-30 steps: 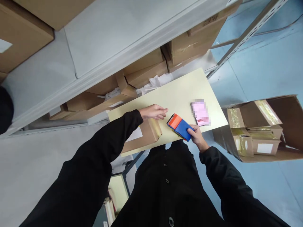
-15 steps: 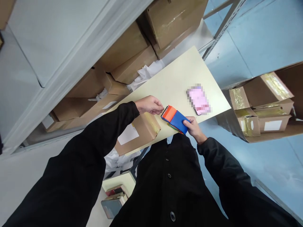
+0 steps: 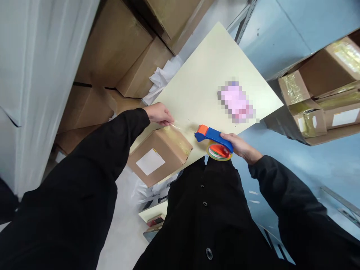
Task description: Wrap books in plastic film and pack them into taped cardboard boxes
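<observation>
My right hand grips the handle end of a blue and orange tape dispenser, held over the front edge of the pale table. A roll of packing tape sits in the dispenser, facing me. My left hand is closed in a pinch just above the far edge of a small cardboard box. A faint clear strip of tape shows at its fingertips. The box carries a white label on its side and yellowish tape along its top.
A pixelated pink item lies on the table's right part. Shelving with large cartons and white paper borders the far left side. On the right, a big open carton holds smaller taped boxes.
The dispenser has tilted, so its roll now shows. My left hand went to the dispenser's front, then moved left, away from it, to above the box. The view has turned.
</observation>
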A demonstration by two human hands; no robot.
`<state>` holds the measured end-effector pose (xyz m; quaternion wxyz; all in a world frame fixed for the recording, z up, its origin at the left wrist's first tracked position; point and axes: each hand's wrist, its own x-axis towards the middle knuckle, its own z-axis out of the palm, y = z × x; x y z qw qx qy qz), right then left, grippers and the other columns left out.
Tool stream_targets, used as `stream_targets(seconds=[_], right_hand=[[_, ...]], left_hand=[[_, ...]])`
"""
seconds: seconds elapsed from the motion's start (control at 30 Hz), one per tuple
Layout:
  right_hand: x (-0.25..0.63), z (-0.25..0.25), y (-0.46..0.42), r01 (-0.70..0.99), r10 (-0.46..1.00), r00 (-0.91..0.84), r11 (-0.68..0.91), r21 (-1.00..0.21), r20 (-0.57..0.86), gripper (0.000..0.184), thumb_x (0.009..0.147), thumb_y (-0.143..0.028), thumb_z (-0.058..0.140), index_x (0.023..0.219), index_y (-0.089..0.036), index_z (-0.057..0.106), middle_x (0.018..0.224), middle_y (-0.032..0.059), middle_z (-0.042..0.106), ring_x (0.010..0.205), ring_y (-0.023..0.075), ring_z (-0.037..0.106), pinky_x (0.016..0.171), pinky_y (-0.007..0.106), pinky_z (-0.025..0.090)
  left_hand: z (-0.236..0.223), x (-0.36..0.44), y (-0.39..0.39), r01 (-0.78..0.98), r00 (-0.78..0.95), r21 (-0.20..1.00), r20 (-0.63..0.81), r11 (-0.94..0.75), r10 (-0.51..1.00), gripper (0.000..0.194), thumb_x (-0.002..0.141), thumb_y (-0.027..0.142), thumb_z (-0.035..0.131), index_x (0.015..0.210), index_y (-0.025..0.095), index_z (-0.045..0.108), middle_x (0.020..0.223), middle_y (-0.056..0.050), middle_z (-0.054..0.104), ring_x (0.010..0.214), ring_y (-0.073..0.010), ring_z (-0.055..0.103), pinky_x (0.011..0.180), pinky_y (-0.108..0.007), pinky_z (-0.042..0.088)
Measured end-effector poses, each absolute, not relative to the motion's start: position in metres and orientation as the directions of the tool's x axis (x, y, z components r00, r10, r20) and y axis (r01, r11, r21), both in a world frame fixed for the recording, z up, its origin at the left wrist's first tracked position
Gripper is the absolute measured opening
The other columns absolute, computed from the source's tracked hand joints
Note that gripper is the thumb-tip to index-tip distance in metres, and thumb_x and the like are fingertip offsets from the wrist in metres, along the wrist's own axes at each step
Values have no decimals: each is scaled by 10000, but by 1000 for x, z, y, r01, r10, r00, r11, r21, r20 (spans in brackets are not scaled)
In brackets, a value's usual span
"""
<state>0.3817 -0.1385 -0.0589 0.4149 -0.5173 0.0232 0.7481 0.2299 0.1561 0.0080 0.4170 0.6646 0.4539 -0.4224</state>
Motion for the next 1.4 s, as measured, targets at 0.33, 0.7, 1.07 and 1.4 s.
stream_targets(seconds=[0.33,0.7,1.07,1.4], right_hand=[[368,-63,-142,-571,457,-205,-774,-274,-866,396,694,-540,728,643,-148,698,591,88,697,492,176,605,455,281,500],[345,-72,-143,-551,467,-187,-778,-301,-864,396,706,-537,725,634,-149,697,595,93,699,506,177,616,479,275,497],[335,-71,-143,-545,444,-168,-785,-293,-880,370,714,-516,724,634,-156,700,636,103,713,529,191,628,502,289,509],[336,-68,-146,-509,413,-144,-810,-290,-899,384,712,-537,716,638,-160,703,662,108,719,546,198,635,515,299,519]], left_hand=[[-28,229,147,632,213,63,-972,-773,95,137,524,333,721,478,217,665,461,-27,607,562,-193,623,597,-278,463],[-15,219,120,304,466,73,-881,-950,81,329,628,296,679,941,195,696,910,-112,680,942,-325,613,830,-414,420],[-13,202,136,268,507,103,-861,-958,50,423,682,469,704,1010,208,647,1001,-97,668,1052,-318,577,863,-366,392],[14,193,166,439,645,130,-734,-889,211,492,767,530,591,1125,193,624,1171,-105,626,1121,-296,545,948,-370,357]])
